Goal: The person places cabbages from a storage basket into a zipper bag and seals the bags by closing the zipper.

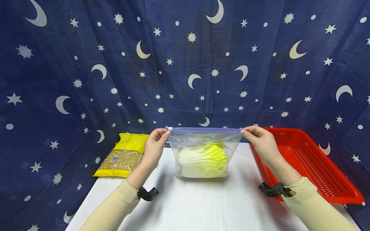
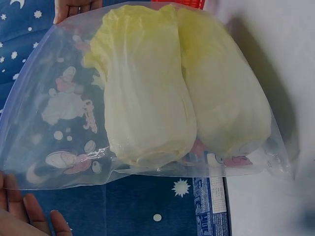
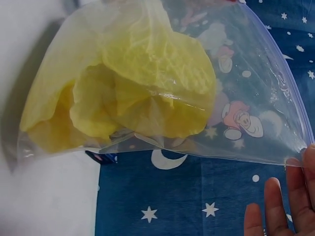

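Observation:
A clear zip bag (image 1: 182, 138) with a purple seal strip stands on the white table, its top edge stretched level. Two pale napa cabbages (image 2: 147, 93) lie side by side inside, their yellow leaf ends (image 3: 162, 83) towards my right. My left hand (image 1: 154, 147) pinches the bag's top left corner, beside the white slider (image 1: 170, 128). At the opposite top corner, my right hand (image 1: 263, 141) pinches the strip between thumb and forefinger. Pink-and-white cartoon prints show on the bag in both wrist views.
Left of the bag lies a yellow packet (image 1: 124, 157) of small tan pieces, with a clear window. A red plastic basket (image 1: 329, 173) stands at the right, near my right forearm. Behind the bag, a blue printed box (image 2: 211, 201) sits by the starry curtain (image 1: 185, 64).

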Demonstrator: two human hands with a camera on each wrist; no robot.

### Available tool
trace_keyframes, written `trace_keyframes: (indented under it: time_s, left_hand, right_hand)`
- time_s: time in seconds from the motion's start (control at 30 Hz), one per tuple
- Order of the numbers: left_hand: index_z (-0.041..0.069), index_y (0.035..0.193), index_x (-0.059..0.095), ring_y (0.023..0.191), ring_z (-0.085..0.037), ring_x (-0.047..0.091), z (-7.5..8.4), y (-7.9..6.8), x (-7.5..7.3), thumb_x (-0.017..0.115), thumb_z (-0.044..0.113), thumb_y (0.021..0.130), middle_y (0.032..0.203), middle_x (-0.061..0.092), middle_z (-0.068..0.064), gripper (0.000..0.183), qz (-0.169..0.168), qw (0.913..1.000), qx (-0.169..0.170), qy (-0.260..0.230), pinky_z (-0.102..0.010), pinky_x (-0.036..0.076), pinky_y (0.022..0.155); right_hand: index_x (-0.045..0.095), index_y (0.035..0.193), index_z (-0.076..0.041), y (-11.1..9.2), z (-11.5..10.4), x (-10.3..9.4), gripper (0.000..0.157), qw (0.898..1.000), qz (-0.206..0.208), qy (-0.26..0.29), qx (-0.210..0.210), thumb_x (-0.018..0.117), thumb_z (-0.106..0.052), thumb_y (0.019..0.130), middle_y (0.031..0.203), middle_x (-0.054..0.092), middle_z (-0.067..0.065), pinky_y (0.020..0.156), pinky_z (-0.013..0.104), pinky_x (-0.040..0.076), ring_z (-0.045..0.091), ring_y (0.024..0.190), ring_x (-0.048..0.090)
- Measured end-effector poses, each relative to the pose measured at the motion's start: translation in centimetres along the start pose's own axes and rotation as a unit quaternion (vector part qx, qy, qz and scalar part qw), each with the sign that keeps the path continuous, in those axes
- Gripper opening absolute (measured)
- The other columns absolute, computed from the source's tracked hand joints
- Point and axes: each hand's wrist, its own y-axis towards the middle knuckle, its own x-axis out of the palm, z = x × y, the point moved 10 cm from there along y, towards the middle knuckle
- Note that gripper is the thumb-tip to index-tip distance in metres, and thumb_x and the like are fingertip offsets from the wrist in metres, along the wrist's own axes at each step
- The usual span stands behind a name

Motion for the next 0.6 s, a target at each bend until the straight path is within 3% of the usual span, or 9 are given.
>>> trace_keyframes:
  time_s: [0.23, 0.6]
  left_hand:
    - [-0.002, 0.108, 0.064, 0.099, -0.014, 0.059, -0.7, -0.1, 0.1, 0.07, 0.013, 0.098, 0.101, 0.061, 0.0, 0.019, -0.008, 0.9994, -0.011, 0.033, -0.024, 0.048, 0.091]
    - [-0.003, 0.107, 0.064, 0.098, -0.014, 0.062, -1.5, 0.4, 0.2, 0.071, 0.013, 0.097, 0.099, 0.068, -0.002, 0.021, -0.007, 0.9995, -0.007, 0.029, -0.024, 0.05, 0.091]
  right_hand:
    - [0.067, 0.118, 0.005, 0.2, 1.3, 0.0, 0.04, 1.0, 0.002, -0.003, 0.024, 0.071, -0.03, 0.098, 0.102, 0.066, -0.007, 0.085, 0.014, 0.05, 0.015, 0.101, 0.057]
    - [0.067, 0.121, 0.005, 1.0, 2.4, 0.3, 0.042, 1.0, 0.0, -0.007, 0.021, 0.07, -0.031, 0.099, 0.103, 0.066, -0.007, 0.088, 0.017, 0.052, 0.016, 0.1, 0.061]
